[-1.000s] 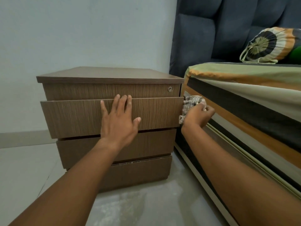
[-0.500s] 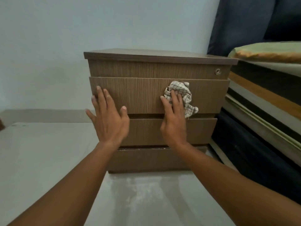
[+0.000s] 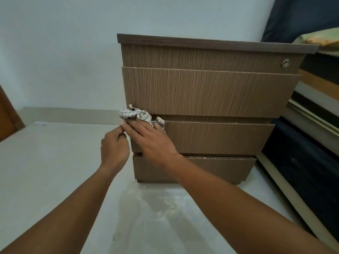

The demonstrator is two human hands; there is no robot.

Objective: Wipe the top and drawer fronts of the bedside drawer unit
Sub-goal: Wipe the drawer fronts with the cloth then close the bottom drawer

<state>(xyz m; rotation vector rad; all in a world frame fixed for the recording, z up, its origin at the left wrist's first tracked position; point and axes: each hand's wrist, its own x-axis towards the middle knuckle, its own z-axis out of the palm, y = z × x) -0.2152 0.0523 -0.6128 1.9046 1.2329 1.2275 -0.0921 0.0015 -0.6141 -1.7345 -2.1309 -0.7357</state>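
Your right hand point(image 3: 149, 139) lay flat, fingers extended, pressing a crumpled white cloth with a dark check pattern point(image 3: 136, 115) against the left end of the drawer fronts, at the gap between the second drawer front point(image 3: 207, 91) and the third drawer front point(image 3: 216, 138). The cloth bunched above and beyond your fingertips, touching the lower left corner of the second front and the upper left corner of the third. Your left hand point(image 3: 114, 149) was curled nearly closed just beside the right, its fingertips meeting the right hand's thumb side at the left edge of the unit; whether it pinched any cloth could not be told. Both bare forearms reached in from the bottom of the view.

The brown wood-grain bedside drawer unit point(image 3: 211, 57) stood upright on the pale glossy floor point(image 3: 55, 171), with a darker top slab point(image 3: 216, 43) seen edge-on, a narrow top front bearing a round metal lock point(image 3: 285, 63) at its right end, and a lowest drawer front point(image 3: 220, 168) below your hands. The second front projected forward of the others. To the right of the unit, touching or just beside it, lay a bed point(image 3: 315, 99) with striped bedding, a dark base and a dark blue padded headboard point(image 3: 300, 17). A pale blue-grey wall point(image 3: 64, 52) rose behind the unit.
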